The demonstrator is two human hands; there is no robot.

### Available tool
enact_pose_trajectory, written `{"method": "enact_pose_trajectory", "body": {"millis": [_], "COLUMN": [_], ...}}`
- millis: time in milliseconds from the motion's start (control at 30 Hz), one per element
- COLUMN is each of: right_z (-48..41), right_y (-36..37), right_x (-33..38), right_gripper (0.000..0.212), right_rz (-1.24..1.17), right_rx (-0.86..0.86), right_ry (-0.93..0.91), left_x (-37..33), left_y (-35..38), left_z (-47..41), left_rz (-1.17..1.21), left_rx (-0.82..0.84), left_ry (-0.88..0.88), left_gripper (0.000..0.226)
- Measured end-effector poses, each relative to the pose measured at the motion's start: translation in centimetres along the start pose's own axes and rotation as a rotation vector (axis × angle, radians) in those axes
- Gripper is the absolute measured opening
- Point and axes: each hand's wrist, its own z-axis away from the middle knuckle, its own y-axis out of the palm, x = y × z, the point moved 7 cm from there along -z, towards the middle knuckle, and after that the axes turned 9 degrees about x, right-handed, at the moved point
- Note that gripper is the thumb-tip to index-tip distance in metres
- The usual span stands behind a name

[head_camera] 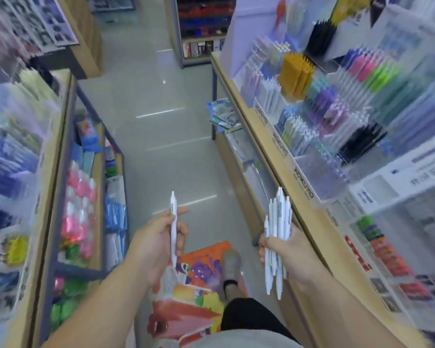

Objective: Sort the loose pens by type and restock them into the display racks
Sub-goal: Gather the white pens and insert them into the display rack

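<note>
My left hand (156,243) pinches a single white pen (173,222) that stands upright, its tip pointing up. My right hand (286,252) grips a bundle of several white pens (278,222), held upright and sticking out above and below the fist. Both hands hover over the aisle in front of me. To the right stands the pen display rack (281,136), with compartments of white, yellow, purple, black and green pens; the view of it is blurred.
A colourful bag (186,305) lies on the floor by my foot (231,267). Wooden shelves (58,151) of packaged goods line the left side. The tiled aisle (161,109) runs ahead to a far shelf unit (201,28).
</note>
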Motion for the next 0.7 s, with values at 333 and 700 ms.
{"method": "enact_pose_trajectory", "body": {"millis": [333,700], "right_z": [-27.1,-45.2], "right_y": [-0.2,-4.7], "right_x": [17.0,28.7], "right_gripper": [0.025,0.021], "right_rz": [-0.023,-0.123], "right_rx": [0.006,-0.164], "right_ry": [-0.062,-0.085], "left_x": [-16.1,-28.8], "left_y": [1.7,6.7], "left_z": [-22.0,-46.6], "left_rz": [-0.038,-0.247], "left_rx": [-0.023,0.136], "left_ry": [0.012,-0.075], "left_gripper": [0.031,0.029]}}
